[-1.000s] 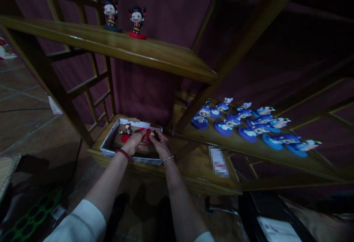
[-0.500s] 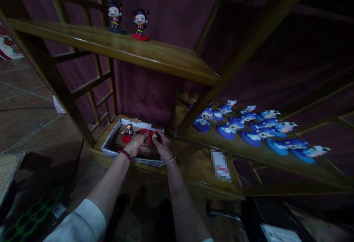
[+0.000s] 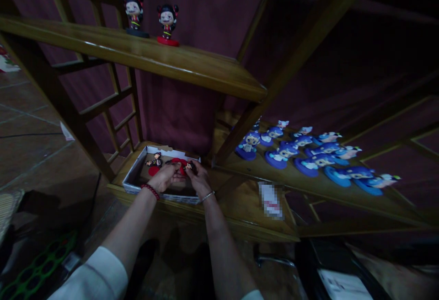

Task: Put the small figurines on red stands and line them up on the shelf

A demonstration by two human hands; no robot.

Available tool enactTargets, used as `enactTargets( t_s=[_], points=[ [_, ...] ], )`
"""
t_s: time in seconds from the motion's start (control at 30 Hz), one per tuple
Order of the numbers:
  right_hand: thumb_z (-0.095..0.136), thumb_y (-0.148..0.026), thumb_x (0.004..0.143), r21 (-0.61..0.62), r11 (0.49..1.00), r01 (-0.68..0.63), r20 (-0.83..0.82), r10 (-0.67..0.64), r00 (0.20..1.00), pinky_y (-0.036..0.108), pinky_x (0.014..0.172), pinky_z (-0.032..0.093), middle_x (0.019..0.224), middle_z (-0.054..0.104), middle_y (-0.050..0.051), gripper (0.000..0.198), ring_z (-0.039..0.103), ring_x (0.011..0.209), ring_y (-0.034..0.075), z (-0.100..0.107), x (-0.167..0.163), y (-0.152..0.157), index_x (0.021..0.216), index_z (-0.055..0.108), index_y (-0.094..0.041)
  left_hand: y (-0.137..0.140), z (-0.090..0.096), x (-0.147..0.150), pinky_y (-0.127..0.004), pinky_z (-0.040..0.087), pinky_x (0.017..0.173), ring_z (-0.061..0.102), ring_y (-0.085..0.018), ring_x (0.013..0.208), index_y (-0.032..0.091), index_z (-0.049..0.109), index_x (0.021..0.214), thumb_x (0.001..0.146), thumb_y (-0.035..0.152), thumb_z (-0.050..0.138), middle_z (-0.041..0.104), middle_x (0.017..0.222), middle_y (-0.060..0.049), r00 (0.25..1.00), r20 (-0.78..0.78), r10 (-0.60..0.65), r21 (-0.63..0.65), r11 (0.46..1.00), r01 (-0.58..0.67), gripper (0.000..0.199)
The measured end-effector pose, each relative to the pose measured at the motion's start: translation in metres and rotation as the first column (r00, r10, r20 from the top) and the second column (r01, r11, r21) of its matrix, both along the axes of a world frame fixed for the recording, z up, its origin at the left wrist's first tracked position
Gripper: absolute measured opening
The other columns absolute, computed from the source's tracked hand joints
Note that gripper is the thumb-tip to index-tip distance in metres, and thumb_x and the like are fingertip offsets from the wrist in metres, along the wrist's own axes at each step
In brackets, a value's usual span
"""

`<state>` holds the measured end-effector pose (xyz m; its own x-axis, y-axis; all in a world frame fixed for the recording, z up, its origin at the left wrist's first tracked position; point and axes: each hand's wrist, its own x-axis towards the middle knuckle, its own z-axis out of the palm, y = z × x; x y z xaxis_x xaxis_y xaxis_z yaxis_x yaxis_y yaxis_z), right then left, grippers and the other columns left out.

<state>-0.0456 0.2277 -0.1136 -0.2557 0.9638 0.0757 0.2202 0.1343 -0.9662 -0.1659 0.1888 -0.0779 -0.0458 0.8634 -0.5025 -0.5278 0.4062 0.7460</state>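
Note:
A shallow white cardboard box [image 3: 132, 174] stands on the lower wooden shelf, and both my hands reach into it. My right hand [image 3: 199, 179] is closed on a small black-haired figurine [image 3: 189, 166] at the box's right side. My left hand [image 3: 166, 177], with a red bead bracelet at its wrist, has its fingers pinched at the figurine's red parts; the fingers partly hide what they grip. Further red pieces lie behind the hands. At the box's left a black-and-white figurine [image 3: 157, 159] lies near a round red base [image 3: 153, 170].
Two figurines stand on the upper shelf [image 3: 206, 67], one on a dark base [image 3: 137, 32], one on a red base [image 3: 168, 41]. Several blue-haired figurines [image 3: 284, 152] crowd the right shelf. A blurred white packet [image 3: 270, 200] lies right of the box. Wooden posts frame the shelves.
The whole view has shifted slightly, so the shelves and box appear a little further left and higher. Both hands stay at the figurine in the box, with the left fingers slightly moved.

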Motion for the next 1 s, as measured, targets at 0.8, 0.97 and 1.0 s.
enactTargets(
  t_s=[0.8,0.97,1.0],
  points=[
    [0.051,-0.023,0.069,0.011,1.000,-0.011,0.001,0.011,1.000,0.027,0.079,0.043,0.089,0.061,0.000,0.030,0.056,0.083,0.014,0.012,-0.001,-0.004,0.099,0.056,-0.022,0.000,0.002,0.003,-0.027,0.052,0.060,0.055,-0.009,0.050,0.012,0.051,0.072,0.082,0.011,0.040,0.058,0.057,-0.002,1.000,0.019,0.017,0.008,1.000,-0.018,0.015],
    [0.049,-0.021,0.070,0.010,1.000,-0.020,0.041,0.020,0.999,0.028,0.081,0.043,0.092,0.060,0.002,0.030,0.055,0.085,0.014,0.008,-0.002,-0.004,0.100,0.055,-0.021,-0.001,0.002,0.001,-0.028,0.053,0.059,0.055,-0.009,0.049,0.012,0.050,0.072,0.082,0.010,0.040,0.058,0.057,-0.002,1.000,-0.006,0.015,0.009,1.000,-0.015,0.015],
    [0.049,-0.020,0.070,0.009,1.000,-0.022,0.041,0.022,0.999,0.028,0.081,0.043,0.093,0.060,0.002,0.030,0.055,0.085,0.014,0.007,-0.003,-0.004,0.099,0.055,-0.021,-0.001,0.001,0.001,-0.028,0.053,0.059,0.055,-0.009,0.049,0.012,0.050,0.072,0.082,0.010,0.041,0.058,0.057,-0.002,1.000,-0.006,0.012,0.009,1.000,-0.012,0.014]
  ],
)
